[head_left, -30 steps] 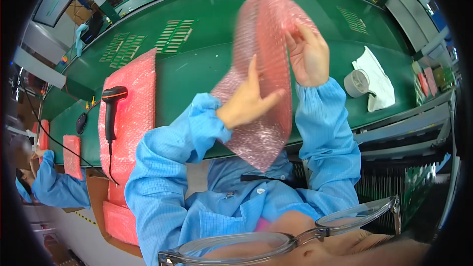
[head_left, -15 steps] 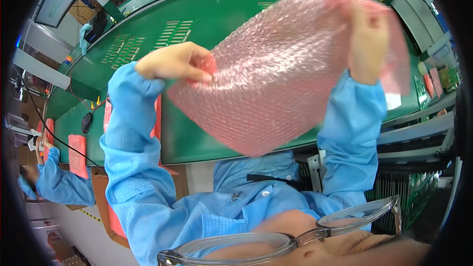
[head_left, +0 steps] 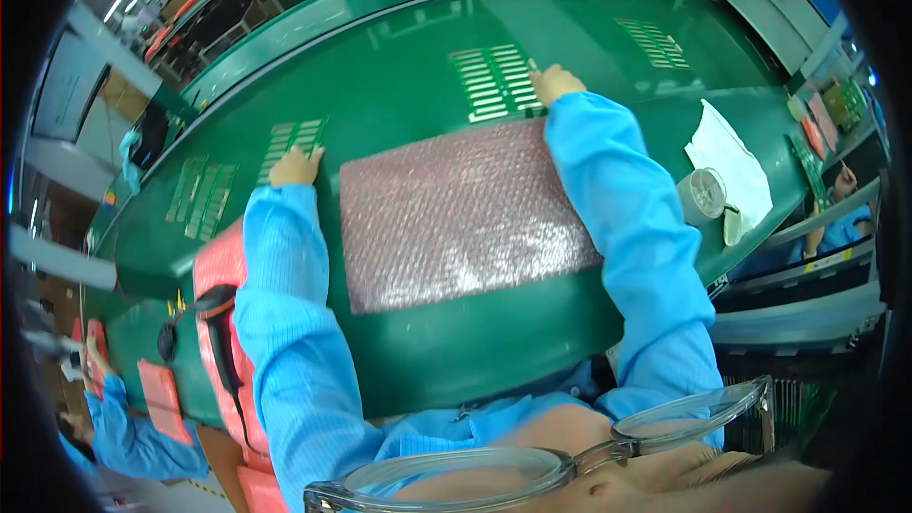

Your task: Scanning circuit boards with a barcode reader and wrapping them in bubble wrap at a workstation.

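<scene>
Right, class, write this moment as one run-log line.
left hand: at slotted green panel | right hand: at another panel | bubble-wrap sheet: flat on green table

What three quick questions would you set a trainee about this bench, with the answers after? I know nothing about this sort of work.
1. Multiple choice: which of these is nearest the left hand? A) computer mouse; B) slotted green board; C) handheld scanner.
2. True or false: the bubble-wrap hangs over the front edge of the green bench.
3. Fill in the blank: on the person's right, next to the white cloth, is a clear ____.

Key: 1. B. 2. False: it lies flat on the bench, between the forearms. 3. Cup.
</scene>
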`<action>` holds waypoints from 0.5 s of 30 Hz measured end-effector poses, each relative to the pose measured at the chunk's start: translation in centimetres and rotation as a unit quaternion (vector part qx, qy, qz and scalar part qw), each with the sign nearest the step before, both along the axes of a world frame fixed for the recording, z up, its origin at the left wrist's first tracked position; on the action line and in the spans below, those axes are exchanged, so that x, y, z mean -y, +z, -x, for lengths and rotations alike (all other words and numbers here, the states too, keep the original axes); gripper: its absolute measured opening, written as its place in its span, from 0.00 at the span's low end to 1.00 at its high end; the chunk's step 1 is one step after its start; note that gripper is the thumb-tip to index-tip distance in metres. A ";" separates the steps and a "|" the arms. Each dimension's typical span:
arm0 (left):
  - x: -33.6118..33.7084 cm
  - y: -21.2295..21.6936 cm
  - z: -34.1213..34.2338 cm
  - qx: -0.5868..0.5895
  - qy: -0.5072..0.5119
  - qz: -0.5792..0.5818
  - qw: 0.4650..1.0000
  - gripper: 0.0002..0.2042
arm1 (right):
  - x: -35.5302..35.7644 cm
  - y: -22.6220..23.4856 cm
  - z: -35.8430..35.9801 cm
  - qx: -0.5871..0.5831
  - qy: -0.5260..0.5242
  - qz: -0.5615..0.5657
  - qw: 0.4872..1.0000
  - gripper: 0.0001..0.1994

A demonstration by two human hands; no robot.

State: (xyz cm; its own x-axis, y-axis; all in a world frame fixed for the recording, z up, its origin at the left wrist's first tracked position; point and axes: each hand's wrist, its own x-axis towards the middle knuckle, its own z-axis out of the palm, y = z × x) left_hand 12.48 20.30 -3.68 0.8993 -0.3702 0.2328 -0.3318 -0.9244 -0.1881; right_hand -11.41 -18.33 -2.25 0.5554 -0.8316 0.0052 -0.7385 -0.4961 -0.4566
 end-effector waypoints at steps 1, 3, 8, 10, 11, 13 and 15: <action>0.0 -1.3 -1.1 0.025 -0.047 -0.011 0.999 0.22 | 0.7 -0.7 -0.9 -0.033 -0.007 -0.011 0.999 0.26; -0.2 -3.2 -3.2 0.066 -0.125 -0.047 0.989 0.17 | 2.0 -1.9 -2.6 -0.089 0.010 -0.020 0.996 0.21; -0.9 -3.4 -7.8 0.165 -0.178 -0.110 0.964 0.13 | 2.9 -2.7 -4.5 -0.041 0.079 0.107 0.990 0.14; 1.5 0.0 -6.7 0.145 -0.126 -0.037 0.981 0.15 | 3.7 -3.0 -4.7 -0.019 0.076 0.128 0.989 0.13; 1.4 2.2 -6.8 0.123 -0.152 0.024 0.980 0.16 | 3.4 -2.2 -5.1 0.027 0.053 0.111 0.992 0.12; 0.7 6.1 -7.2 0.072 -0.200 0.149 0.966 0.17 | 2.7 -0.6 -5.2 0.097 0.036 0.082 0.991 0.11; 0.3 9.0 -7.1 0.024 -0.231 0.276 0.933 0.16 | 1.7 1.8 -4.7 0.167 0.036 0.071 0.983 0.10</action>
State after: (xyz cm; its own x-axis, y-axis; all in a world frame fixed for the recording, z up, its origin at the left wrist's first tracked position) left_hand 19.61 19.99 5.35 0.6579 -0.5270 0.5380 -0.7215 -0.6459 0.2497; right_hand -6.72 -20.05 -0.48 0.5599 -0.7682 0.3104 -0.5208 -0.6177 -0.5893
